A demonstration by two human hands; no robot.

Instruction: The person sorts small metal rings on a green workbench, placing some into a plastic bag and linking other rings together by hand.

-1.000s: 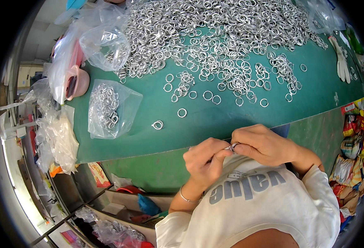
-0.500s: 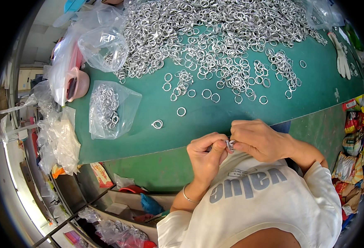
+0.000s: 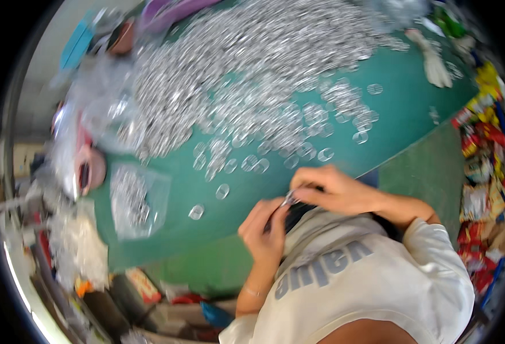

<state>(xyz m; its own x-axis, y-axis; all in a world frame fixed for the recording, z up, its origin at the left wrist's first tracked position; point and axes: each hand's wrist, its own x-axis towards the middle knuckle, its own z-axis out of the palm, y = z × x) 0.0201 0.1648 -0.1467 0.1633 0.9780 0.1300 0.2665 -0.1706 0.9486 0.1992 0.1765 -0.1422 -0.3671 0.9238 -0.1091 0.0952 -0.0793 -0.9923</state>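
Observation:
Near the table's front edge, my left hand and my right hand meet with fingers pinched together. Between them they grip small silvery metal rings; blur and fingers hide how many. Beyond my hands, a large heap of similar rings spreads over the green table, with looser ones along its near side. Left of my hands lie a lone ring and a small ring cluster. Farther left, a clear plastic bag has many rings inside.
A pink container and crumpled clear plastic stand at the table's left side. A purple tub is at the back. One white glove lies at the far right. Colourful packets line the right side beyond the table.
The whole view has shifted and tilted, with motion blur. My hands stay together on the rings; the right hand now sits higher relative to the left, and its fingers have shifted slightly.

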